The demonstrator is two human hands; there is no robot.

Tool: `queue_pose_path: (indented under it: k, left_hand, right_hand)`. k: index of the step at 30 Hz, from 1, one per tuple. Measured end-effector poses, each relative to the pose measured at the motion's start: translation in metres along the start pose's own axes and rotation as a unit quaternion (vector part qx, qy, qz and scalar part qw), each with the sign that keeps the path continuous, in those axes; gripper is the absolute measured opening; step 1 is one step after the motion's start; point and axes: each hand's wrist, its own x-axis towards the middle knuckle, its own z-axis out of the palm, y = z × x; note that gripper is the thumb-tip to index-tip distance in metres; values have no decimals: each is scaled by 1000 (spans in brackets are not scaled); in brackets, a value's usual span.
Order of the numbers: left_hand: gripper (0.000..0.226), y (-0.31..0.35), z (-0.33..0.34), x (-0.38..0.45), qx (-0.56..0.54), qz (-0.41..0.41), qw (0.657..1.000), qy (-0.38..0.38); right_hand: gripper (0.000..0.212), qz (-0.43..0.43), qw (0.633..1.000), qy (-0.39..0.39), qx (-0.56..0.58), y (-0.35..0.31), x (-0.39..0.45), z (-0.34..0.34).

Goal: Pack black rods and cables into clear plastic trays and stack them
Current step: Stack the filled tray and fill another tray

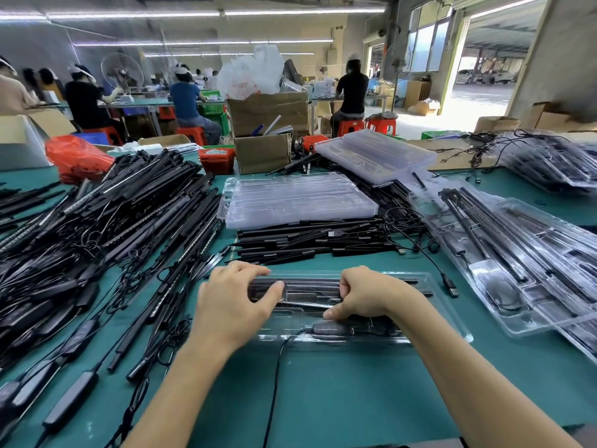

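Both forearms reach over the green table [323,399] to a clear tray [449,321]: the left hand [235,302] lies spread with fairly straight fingers pressing on its left end, hiding that end, while the right hand [365,294] curls down onto the black rods [310,286] inside, its fingertips out of sight. Beyond the tray sit empty trays [297,198] atop loose rods; left of it sprawls a tangled rod pile [106,227], right of it filled trays [517,260], glare blurring their contents.

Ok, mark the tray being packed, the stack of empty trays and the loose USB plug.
tray being packed [445,313]: head view, bare right end of its rim.
stack of empty trays [297,198]: head view, top tray's middle.
USB plug [451,287]: head view, its black body.
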Motion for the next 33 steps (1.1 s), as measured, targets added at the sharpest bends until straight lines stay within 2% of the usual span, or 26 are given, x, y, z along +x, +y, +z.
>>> queue_pose_path:
  k: [3, 6, 9, 11, 16, 19, 21, 23, 26, 28, 30, 33]
  left_hand:
    - [60, -15, -2, 2, 79, -41, 992, -88]
    - [69, -24, 1, 0, 163, -108, 976, -95]
    - [66, -25, 1, -2, 176, -154, 968, -94]
    - [65, -24, 2, -1, 185, -156, 965, -103]
    - [69, -13, -6, 0, 181, -162, 965, -103]
    - [68, 1, -20, -14, 151, -93, 979, -102]
    - [73, 15, -33, -28, 116, -61, 980, -149]
    - [76, 27, -43, -42, 143, -53, 963, -221]
    - [47, 33, -55, -52, 223, -54, 912, -341]
    - [27, 33, -59, -52, 189, -49, 895, -401]
    - [23, 29, -64, -50, 125, -51, 889, -437]
    - [21, 25, -71, -46, -100, -136, 867, -469]
  right_hand:
    - [48, 0, 1000, -3, -7, -1, -2, 0]
    - [51, 13, 999, -5, -36, -3, -1, 1]
    - [58, 26, 997, -6, -79, -8, 0, 5]
    - [68, 30, 995, 6, -100, -11, 0, 9]
    - [69, 28, 995, 8, -95, -11, -2, 11]
    - [68, 28, 997, -9, -71, -8, -2, 8]
    - [67, 28, 997, -13, -69, -8, -1, 7]
    - [66, 30, 997, -18, -71, -8, 0, 6]
    - [65, 32, 997, -24, -70, -8, 1, 5]
    - [66, 30, 997, -21, -72, -6, 2, 5]
    - [66, 28, 997, -22, -69, -6, 2, 5]
    - [66, 26, 997, -24, -68, -5, 2, 4]
